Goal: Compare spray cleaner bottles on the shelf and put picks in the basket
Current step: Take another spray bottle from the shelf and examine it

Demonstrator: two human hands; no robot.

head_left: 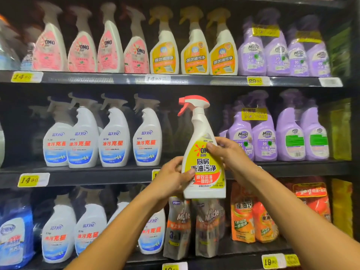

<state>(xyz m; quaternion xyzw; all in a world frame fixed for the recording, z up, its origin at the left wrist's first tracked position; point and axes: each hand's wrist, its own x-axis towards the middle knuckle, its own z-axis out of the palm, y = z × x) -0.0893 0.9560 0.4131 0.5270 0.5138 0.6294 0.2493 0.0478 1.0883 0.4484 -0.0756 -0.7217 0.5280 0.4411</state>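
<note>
You hold a smooth white plastic spray bottle [202, 152] with a glossy yellow-and-red printed label and a matt red plastic trigger, in front of dark matt shelves [116, 79] edged with shiny clear plastic price strips and yellow paper tags [29, 179].

Both hands hold a white spray bottle [203, 152] with a red trigger and yellow label upright before the middle shelf [97, 173]. The left hand [171, 178] grips its lower edge; the right hand [229, 152] grips its upper body. White, pink-labelled and purple bottles [265, 137] fill the shelves.
</note>
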